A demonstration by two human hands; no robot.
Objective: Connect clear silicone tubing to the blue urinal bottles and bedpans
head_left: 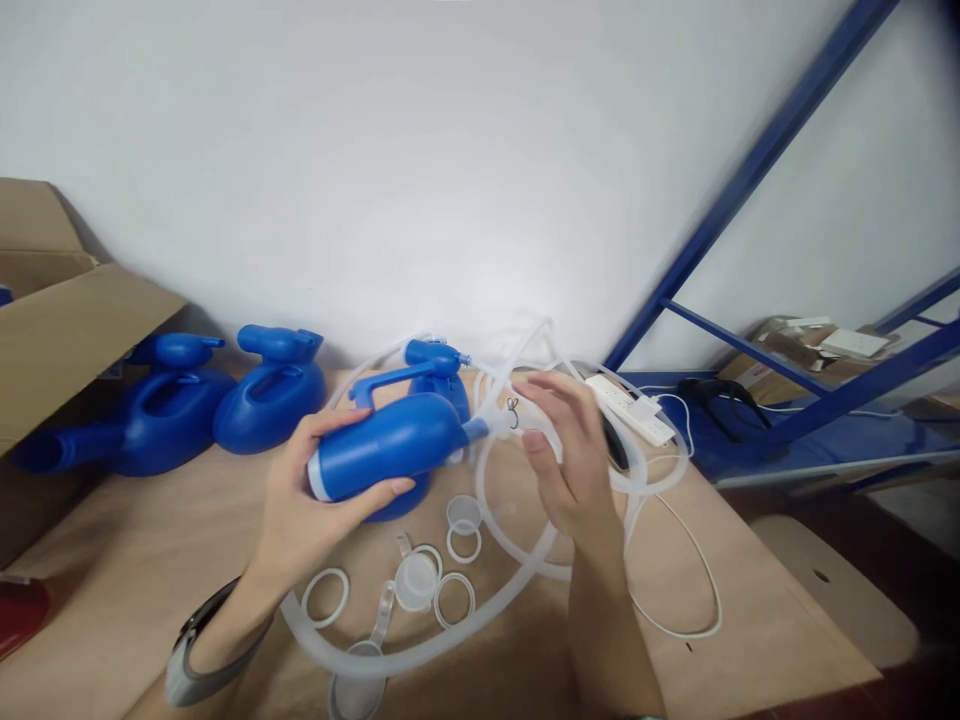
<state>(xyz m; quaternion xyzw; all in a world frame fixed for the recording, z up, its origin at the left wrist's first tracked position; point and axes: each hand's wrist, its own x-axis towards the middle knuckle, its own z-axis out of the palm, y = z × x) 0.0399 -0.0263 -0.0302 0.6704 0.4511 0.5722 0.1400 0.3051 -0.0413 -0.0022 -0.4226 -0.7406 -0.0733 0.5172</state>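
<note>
My left hand [330, 480] wraps around a blue plastic urinal bottle [394, 445], thumb along its lower side. A white ring [318, 474] edges its left end, and a narrow spout [474, 430] points right. My right hand [566, 440] is closed, thumb against fingers, on the end of a translucent hose [517, 415] with a dark curly mark. The hose end meets the spout; I cannot tell how far it goes over it. The hose loops down below my hands. White rings [325, 598] and clear caps with tabs [417, 580] lie beneath.
Blue bottles [172, 420] stand at left beside an open cardboard box [90, 320]; another blue bottle [439, 365] is behind the held one. A white power strip [630, 408] and cable [712, 600] lie right. A blue metal frame [750, 150] rises beyond the table edge.
</note>
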